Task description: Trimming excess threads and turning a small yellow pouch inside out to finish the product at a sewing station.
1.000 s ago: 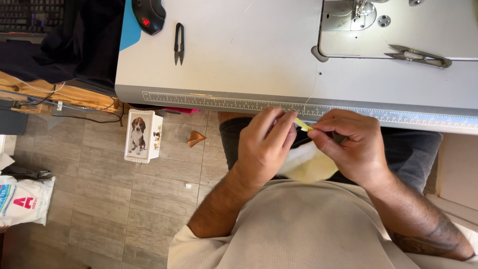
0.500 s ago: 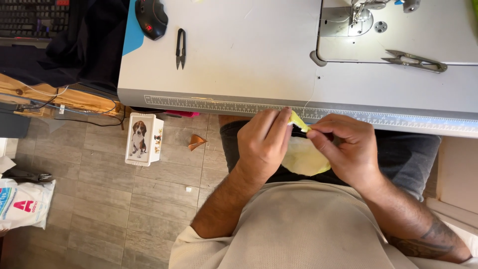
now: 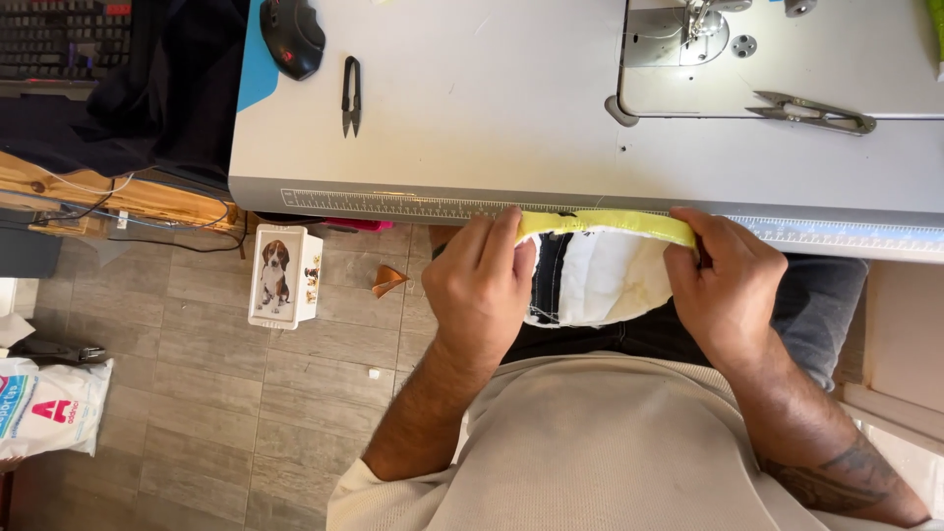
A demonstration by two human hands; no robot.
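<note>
My left hand [image 3: 482,285] and my right hand [image 3: 728,290] each pinch one end of a yellow-green fabric strip [image 3: 605,224], stretched level between them along the front edge of the grey sewing table [image 3: 472,118]. A white padded cloth piece with a dark edge [image 3: 590,280] hangs from the strip over my lap. A printed ruler [image 3: 393,205] runs along the table edge just behind the strip.
Black thread snips [image 3: 351,93] and a black mouse [image 3: 292,34] lie at the table's left. Metal scissors [image 3: 811,111] rest on the sewing machine bed [image 3: 777,59]. On the tiled floor stand a small white box with a dog picture [image 3: 283,275] and a white bag [image 3: 49,408].
My hands were close together pinching a small bit of the strip. They have moved apart, pulling the strip out flat and wide, with the white cloth now showing below it.
</note>
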